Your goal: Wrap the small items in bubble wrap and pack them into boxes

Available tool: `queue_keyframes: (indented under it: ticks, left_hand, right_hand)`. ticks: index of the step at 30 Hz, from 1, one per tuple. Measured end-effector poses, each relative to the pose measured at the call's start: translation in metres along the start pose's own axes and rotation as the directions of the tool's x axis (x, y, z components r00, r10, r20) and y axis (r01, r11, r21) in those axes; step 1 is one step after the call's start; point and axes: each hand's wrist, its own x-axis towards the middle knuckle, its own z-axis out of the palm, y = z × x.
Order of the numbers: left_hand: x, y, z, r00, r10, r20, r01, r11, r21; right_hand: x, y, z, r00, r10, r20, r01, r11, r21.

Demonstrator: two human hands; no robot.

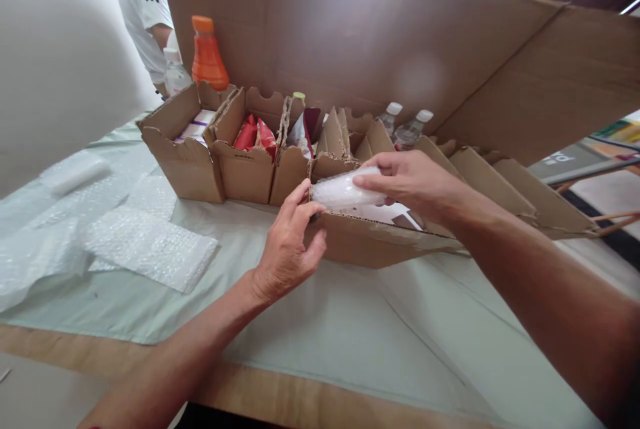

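My right hand (395, 179) is closed on a bubble-wrapped roll (345, 189), holding it on its side just above an open cardboard box (370, 242). What the wrap contains, if anything, does not show. My left hand (295, 239) is at the box's left front corner, close to the roll's left end. Its fingers are apart, with no object between them; whether they touch the cardboard I cannot tell. White and dark flat pieces are partly visible inside the box, below the roll.
Cardboard bins (245, 172) line the table, with red packets (255, 136) in one. An orange bottle (209, 56) and clear bottles (413, 129) stand behind. Bubble-wrap bags (150, 246) lie left on pale green cloth (350, 336). A tall cardboard panel (320, 29) rises behind; a person (143, 9) stands beyond.
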Motion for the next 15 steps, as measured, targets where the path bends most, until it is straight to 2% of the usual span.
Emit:
queue_keyframes:
  ticks: [1, 3, 5, 7, 12, 13, 15]
  left_hand:
    - [-0.001, -0.001, 0.002, 1.000, -0.002, -0.006, 0.002, 1.000, -0.007]
    - [-0.002, -0.003, 0.005, 1.000, -0.003, -0.025, 0.003, 1.000, -0.012]
    - [-0.002, -0.004, 0.007, 0.999, -0.009, -0.039, 0.009, 1.000, -0.004]
    - [-0.001, -0.004, 0.007, 0.999, -0.021, -0.045, 0.021, 1.000, 0.001]
    - [-0.001, -0.005, 0.006, 0.999, -0.026, -0.045, 0.025, 1.000, -0.010]
    - [-0.002, -0.006, 0.007, 0.999, -0.025, -0.045, 0.025, 1.000, -0.013]
    - [-0.004, -0.007, 0.009, 0.998, -0.023, -0.059, 0.022, 1.000, -0.019]
  right_hand:
    - [0.006, -0.009, 0.003, 0.999, -0.007, 0.033, 0.012, 0.987, -0.160]
    - [0.015, -0.029, 0.011, 0.990, -0.028, 0.138, 0.089, 0.885, -0.458]
    - [0.021, -0.045, 0.022, 0.970, -0.082, 0.229, 0.209, 0.762, -0.613]
    - [0.025, -0.053, 0.033, 0.947, -0.097, 0.306, 0.281, 0.713, -0.642]
    - [0.023, -0.043, 0.036, 0.887, -0.021, 0.462, 0.260, 0.848, -0.461]
    - [0.021, -0.040, 0.035, 0.891, -0.033, 0.454, 0.265, 0.847, -0.460]
    - [0.017, -0.035, 0.038, 0.920, -0.100, 0.380, 0.306, 0.789, -0.533]
